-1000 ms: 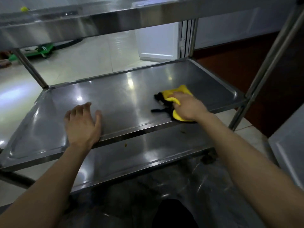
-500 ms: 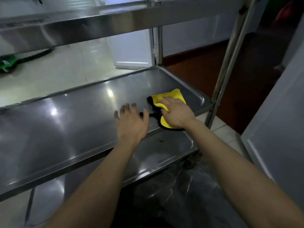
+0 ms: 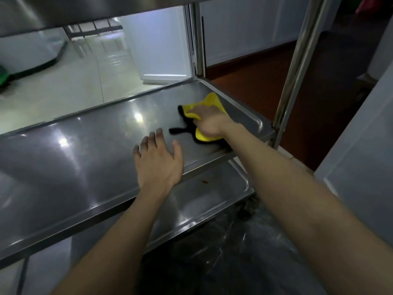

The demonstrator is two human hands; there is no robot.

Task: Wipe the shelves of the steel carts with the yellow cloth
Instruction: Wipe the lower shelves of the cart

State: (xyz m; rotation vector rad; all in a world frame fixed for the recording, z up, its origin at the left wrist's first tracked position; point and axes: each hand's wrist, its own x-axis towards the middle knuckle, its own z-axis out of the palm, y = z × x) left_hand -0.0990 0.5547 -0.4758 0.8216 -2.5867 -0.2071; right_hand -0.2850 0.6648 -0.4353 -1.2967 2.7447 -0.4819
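The yellow cloth (image 3: 211,101) with a black edge lies on the middle shelf (image 3: 85,150) of the steel cart, near its right end. My right hand (image 3: 209,122) lies on top of the cloth and presses it to the steel, its fingers bent over the fabric. My left hand (image 3: 158,160) rests flat on the same shelf near the front lip, fingers spread, just left of the cloth. The black strap of the cloth sticks out between the two hands.
The cart's top shelf (image 3: 63,13) hangs close overhead. A lower shelf (image 3: 212,194) carries a small brown speck. An upright post (image 3: 297,60) stands at the right corner. Another steel cart (image 3: 361,145) is at the right, a white door (image 3: 161,43) behind.
My right hand has slid the cloth farther toward the back right of the shelf. My left hand moved from the shelf's left part to beside the cloth, then stayed flat.
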